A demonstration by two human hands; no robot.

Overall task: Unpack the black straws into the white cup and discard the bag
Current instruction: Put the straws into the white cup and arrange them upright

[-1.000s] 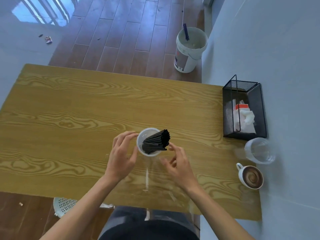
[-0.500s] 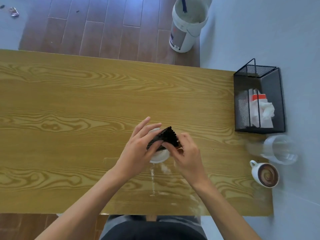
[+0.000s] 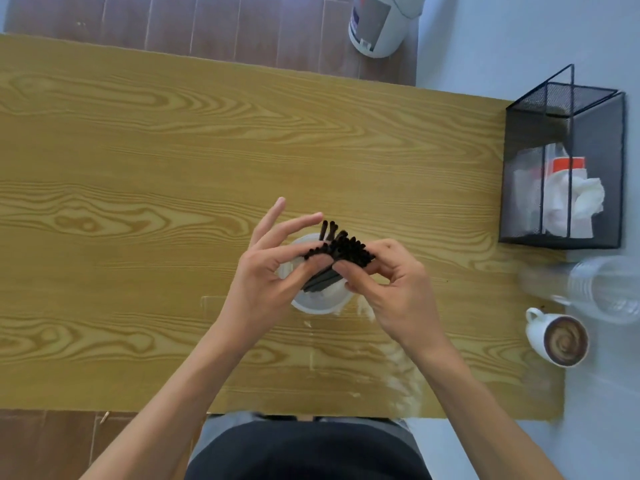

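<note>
A bundle of black straws [image 3: 341, 250] stands in the white cup [image 3: 317, 304] at the middle of the wooden table [image 3: 138, 161]. My left hand [image 3: 266, 268] pinches the straw tops from the left, with two fingers stretched out above them. My right hand [image 3: 388, 289] pinches the same bundle from the right with curled fingers. The straw tops fan out unevenly between both hands. A clear plastic bag [image 3: 391, 362] lies flat on the table in front of the cup, partly under my right forearm.
A black mesh bin [image 3: 561, 161] holding crumpled white paper stands at the table's right end. A clear plastic cup [image 3: 602, 289] and a white mug of coffee [image 3: 557, 337] sit near it. A white bucket [image 3: 381, 26] is on the floor beyond the table.
Both hands have closed in on the straw tops from either side. The straws have spread from a tight bundle into an uneven fan. The view has shifted closer.
</note>
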